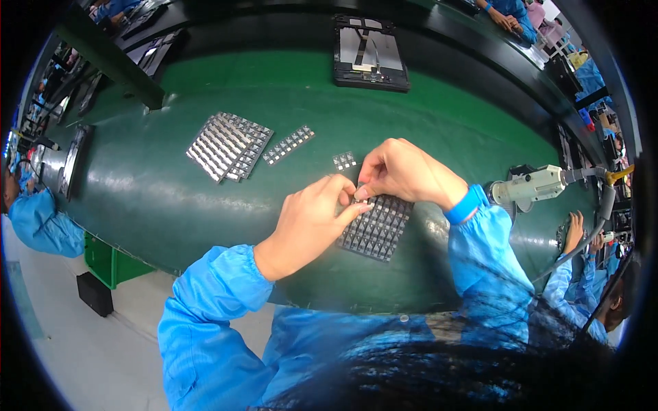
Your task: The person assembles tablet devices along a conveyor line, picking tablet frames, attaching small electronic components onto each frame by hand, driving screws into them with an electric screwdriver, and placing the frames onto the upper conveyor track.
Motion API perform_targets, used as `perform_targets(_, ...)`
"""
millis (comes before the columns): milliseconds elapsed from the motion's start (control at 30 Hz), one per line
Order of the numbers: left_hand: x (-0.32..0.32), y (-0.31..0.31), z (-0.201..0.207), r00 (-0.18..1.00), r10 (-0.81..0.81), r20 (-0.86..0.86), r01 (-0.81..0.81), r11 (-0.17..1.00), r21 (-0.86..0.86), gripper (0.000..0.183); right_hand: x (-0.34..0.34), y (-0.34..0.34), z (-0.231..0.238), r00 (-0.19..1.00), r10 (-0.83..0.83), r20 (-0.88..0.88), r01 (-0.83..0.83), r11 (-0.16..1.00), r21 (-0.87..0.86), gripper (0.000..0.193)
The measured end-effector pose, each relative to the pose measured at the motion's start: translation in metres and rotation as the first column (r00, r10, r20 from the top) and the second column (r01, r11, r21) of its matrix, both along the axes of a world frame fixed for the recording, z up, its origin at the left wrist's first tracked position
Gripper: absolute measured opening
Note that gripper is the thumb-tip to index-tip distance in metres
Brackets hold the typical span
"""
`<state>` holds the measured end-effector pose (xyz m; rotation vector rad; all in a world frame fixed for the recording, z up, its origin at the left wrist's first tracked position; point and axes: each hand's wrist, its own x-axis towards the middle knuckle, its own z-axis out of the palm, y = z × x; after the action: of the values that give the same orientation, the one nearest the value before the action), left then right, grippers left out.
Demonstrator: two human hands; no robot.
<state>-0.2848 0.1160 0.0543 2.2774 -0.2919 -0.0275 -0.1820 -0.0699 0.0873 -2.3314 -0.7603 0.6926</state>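
You are bringing your left hand (301, 216) and right hand (408, 171) together over the far-left corner of a dark sheet (375, 233) of small square pieces, which is lying flat on the green table (157, 212) right in front of you. Your fingers are curling in, and the thumbs and forefingers of both hands are grasping a small pale part (361, 199); whether it is coming free of the sheet you are hiding with your fingertips, so I cannot tell. You are probably using both hands because the part is so small, one steadying while the other is working.

Just beyond your right hand a short piece of sheet (344, 160) is lying apart. Farther left a narrow strip (288, 144) is resting beside an overlapping stack of sheets (229, 147), seemingly placed there to be within reach without crowding your fingers. An opened tablet (370, 55) is lying at the far side, likely out of your elbows' way.
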Motion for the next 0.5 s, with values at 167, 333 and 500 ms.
perform_targets(167,-0.026,-0.009,-0.008,0.967,-0.127,0.219,0.08,0.974,0.211,0.046,0.01,0.011,-0.004,0.997,-0.069,0.03,0.073,0.983,-0.166,0.025)
perform_targets(333,-0.04,-0.013,-0.032,0.939,-0.25,0.235,0.197,0.954,0.226,0.057,0.02,0.029,-0.004,1.0,0.026,-0.005,-0.026,0.953,-0.302,0.018)
perform_targets(500,-0.043,-0.012,-0.037,0.939,-0.256,0.23,0.207,0.954,0.218,0.056,0.013,0.031,-0.007,0.999,0.041,0.012,-0.035,0.949,-0.314,0.015)
